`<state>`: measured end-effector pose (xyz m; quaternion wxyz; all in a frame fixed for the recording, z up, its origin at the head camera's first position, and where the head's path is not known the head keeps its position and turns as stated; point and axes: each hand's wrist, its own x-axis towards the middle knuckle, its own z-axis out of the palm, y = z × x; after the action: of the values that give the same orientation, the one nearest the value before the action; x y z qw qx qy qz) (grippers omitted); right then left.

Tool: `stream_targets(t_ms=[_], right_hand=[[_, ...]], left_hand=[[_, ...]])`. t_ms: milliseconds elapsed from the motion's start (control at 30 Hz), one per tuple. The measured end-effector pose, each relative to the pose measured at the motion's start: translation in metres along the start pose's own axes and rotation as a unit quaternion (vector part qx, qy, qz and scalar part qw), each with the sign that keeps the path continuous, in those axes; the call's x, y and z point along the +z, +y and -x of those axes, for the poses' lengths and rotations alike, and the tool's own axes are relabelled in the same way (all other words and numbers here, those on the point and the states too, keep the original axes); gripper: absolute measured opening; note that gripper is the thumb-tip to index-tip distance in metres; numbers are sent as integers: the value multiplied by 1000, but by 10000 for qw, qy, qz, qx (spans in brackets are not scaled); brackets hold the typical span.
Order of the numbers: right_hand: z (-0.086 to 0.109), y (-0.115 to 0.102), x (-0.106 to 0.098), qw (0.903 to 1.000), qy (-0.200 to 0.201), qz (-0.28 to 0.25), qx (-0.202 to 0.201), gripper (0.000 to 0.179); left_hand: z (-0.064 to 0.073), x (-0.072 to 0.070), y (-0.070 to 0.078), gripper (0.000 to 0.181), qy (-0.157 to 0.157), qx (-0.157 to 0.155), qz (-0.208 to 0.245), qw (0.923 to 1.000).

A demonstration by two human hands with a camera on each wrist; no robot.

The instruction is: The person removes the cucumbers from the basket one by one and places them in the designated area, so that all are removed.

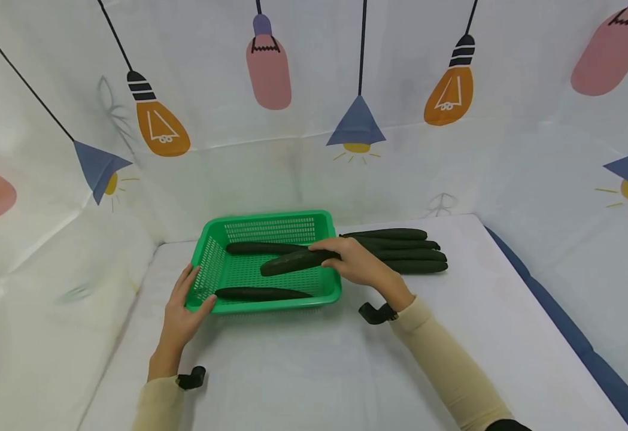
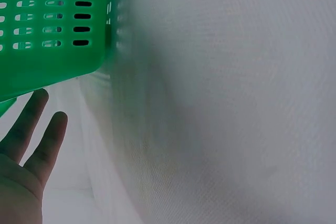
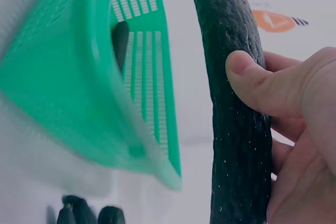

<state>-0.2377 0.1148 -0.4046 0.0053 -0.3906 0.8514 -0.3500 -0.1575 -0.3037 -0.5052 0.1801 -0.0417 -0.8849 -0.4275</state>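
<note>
The right hand (image 1: 354, 260) pinches one dark green cucumber (image 1: 292, 262) near its right end, the thumb (image 3: 252, 80) laid along one side and the fingers curled round the other. That cucumber hangs above the inside of the green basket (image 1: 267, 308), its free end pointing left, clear of the rim in the right wrist view. The left hand (image 1: 181, 317) is spread at the basket's near left corner, fingers mostly straight, thumb by the near rim (whether it presses or merely touches is hard to tell). Two cucumbers lie inside, one toward the back (image 1: 260, 248) and one along the near side (image 1: 262, 293); several more lie side by side on the white tabletop (image 1: 292, 371), a group (image 1: 413, 255) just right of the basket. Held so near one end, the cucumber could tip, so a firm but gentle pinch and a level carry seem best. The gap between the two inside looks the kindest resting spot; lowering it parallel to them, releasing only on contact, should prevent knocks, while the left hand steadies the corner.
</note>
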Motion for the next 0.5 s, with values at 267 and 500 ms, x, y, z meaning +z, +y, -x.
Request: stream_targets(t_ms=[267,500], right_hand=[[30,9,-8,9968,600,-239,472,42],[50,19,-9,9883,889,-432,1160,44]], left_hand=[[-1,0,-1,72,28,70,-44,10000],[2,1,-2,64,108,153,39,9998]])
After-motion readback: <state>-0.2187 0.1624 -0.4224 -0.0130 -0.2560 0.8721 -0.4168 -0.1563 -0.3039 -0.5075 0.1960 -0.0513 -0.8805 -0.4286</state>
